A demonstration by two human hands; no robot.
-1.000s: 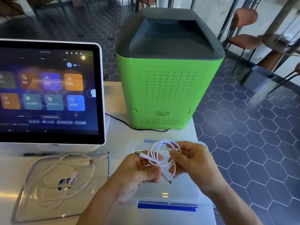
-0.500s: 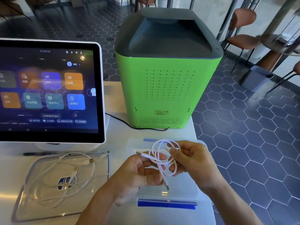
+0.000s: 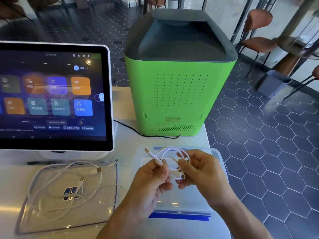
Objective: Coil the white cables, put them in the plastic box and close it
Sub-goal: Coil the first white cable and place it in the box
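Above the open plastic box point(image 3: 218, 156), both hands hold one thin white cable point(image 3: 170, 150) wound into a small loose coil with metal plugs at its ends. Left hand point(image 3: 150, 181) pinches one strand near a plug; right hand point(image 3: 202, 171) curls its fingers round the loops. Two more white cables point(image 3: 57, 180) lie uncoiled on the clear lid point(image 3: 110, 209), on the table point(image 3: 10, 187) to the left.

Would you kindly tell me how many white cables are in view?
At least 2, possibly 3: one coiled white cable held in both hands above the clear plastic box, and a loose tangle of white cables on the clear lid, too overlapped to separate.
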